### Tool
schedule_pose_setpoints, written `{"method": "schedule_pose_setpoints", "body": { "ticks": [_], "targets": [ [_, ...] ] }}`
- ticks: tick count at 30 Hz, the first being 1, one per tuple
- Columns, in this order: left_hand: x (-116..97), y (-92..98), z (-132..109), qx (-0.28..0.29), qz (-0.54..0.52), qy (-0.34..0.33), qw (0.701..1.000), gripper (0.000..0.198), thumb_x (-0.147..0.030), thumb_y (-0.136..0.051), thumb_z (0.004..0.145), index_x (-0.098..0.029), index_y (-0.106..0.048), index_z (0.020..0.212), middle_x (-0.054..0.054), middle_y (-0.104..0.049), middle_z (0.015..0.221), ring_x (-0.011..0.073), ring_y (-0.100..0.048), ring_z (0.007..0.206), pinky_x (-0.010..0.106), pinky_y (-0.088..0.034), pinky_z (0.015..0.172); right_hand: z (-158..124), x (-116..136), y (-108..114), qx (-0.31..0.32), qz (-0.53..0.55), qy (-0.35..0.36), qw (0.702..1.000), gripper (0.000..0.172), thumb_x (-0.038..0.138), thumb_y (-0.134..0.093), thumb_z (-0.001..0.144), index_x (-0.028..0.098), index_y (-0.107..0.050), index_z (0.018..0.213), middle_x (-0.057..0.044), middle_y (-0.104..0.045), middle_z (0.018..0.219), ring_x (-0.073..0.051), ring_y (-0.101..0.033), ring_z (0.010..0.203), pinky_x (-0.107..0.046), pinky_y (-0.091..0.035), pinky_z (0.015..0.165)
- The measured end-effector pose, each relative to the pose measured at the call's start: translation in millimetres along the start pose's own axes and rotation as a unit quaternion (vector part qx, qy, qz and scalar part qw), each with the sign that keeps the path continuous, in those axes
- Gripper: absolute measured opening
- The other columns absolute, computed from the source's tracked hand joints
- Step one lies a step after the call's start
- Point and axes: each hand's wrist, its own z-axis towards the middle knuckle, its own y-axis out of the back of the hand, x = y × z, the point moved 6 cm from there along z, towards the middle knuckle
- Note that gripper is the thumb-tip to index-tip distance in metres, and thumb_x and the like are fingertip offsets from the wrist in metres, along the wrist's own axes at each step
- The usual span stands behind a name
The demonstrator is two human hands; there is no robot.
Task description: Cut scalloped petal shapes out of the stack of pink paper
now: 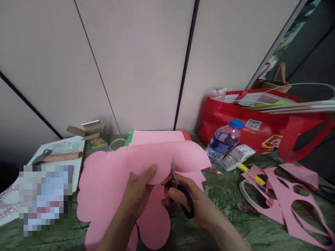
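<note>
A large sheet of pink paper [107,181] with a scalloped, rounded outline spreads across the middle of the table, its far part curled over. My left hand [140,193] pinches the paper near a rounded lobe, thumb on top. In my right hand [185,195] is a pair of scissors [188,204] with black handles. Their blades point away from me and meet the paper's edge just right of my left thumb. The fingers of my right hand under the paper are partly hidden. More pink sheets, with green and red edges showing, lie behind.
On the right lie pink paper offcuts [285,198] with round holes and a roll of tape [246,193]. Behind them stand a water bottle [225,139], a small white box [237,157] and a red bag [261,129]. A hammer [61,157] and an opened box [96,139] sit left.
</note>
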Motion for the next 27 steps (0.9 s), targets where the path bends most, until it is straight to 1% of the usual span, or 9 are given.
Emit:
{"method": "schedule_pose_setpoints", "body": {
  "ticks": [4,7,15,22,25,27],
  "targets": [
    [0.3,-0.5,0.0,-0.007,0.001,-0.008,1.000,0.041,-0.023,-0.066,0.074,-0.018,-0.060,0.114,0.009,-0.067,0.109,0.0247,-0.056,0.108,0.035,-0.046,0.090,1.4,6.8,0.5,-0.023,-0.050,0.029,0.998,0.035,0.043,-0.069,0.070,0.018,-0.056,0.090,0.001,-0.050,0.073,-0.013,-0.046,0.063,-0.027,-0.043,0.062],
    [2.8,-1.9,-0.3,0.000,0.006,-0.003,1.000,0.041,-0.023,-0.065,0.074,-0.019,-0.060,0.115,0.009,-0.065,0.114,0.0240,-0.055,0.110,0.034,-0.044,0.093,2.2,8.2,2.6,-0.034,-0.073,0.038,0.996,0.035,0.044,-0.070,0.070,0.017,-0.056,0.089,0.002,-0.049,0.071,-0.013,-0.044,0.062,-0.026,-0.042,0.058],
    [5.1,2.3,-3.0,-0.017,0.063,-0.013,0.998,0.051,-0.028,-0.068,0.073,-0.020,-0.055,0.121,0.009,-0.067,0.111,0.0249,-0.058,0.107,0.036,-0.045,0.092,3.1,7.4,5.5,-0.047,-0.066,0.034,0.996,0.034,0.043,-0.072,0.067,0.017,-0.058,0.083,0.003,-0.046,0.068,-0.013,-0.041,0.062,-0.025,-0.038,0.056],
    [5.3,3.3,-1.7,-0.008,0.068,-0.019,0.997,0.046,-0.025,-0.065,0.075,-0.022,-0.056,0.120,0.007,-0.064,0.116,0.0238,-0.056,0.109,0.034,-0.044,0.092,2.8,7.5,7.0,-0.052,-0.060,0.032,0.996,0.034,0.039,-0.077,0.060,0.018,-0.054,0.074,0.004,-0.042,0.067,-0.012,-0.037,0.059,-0.023,-0.033,0.052],
    [5.9,4.9,-1.3,-0.014,0.066,-0.022,0.997,0.049,-0.026,-0.066,0.074,-0.022,-0.055,0.121,0.008,-0.065,0.113,0.0242,-0.057,0.108,0.035,-0.045,0.092,3.3,7.1,7.4,-0.053,-0.058,0.035,0.996,0.034,0.040,-0.076,0.060,0.019,-0.051,0.072,0.004,-0.043,0.067,-0.012,-0.037,0.060,-0.023,-0.033,0.052],
    [6.4,6.1,-1.7,-0.020,0.064,-0.021,0.998,0.052,-0.026,-0.067,0.073,-0.021,-0.054,0.123,0.008,-0.066,0.111,0.0245,-0.057,0.107,0.036,-0.044,0.092,3.3,7.4,6.8,-0.052,-0.057,0.038,0.996,0.033,0.039,-0.075,0.061,0.019,-0.052,0.073,0.003,-0.044,0.068,-0.012,-0.037,0.060,-0.024,-0.033,0.054]
  ]
}}
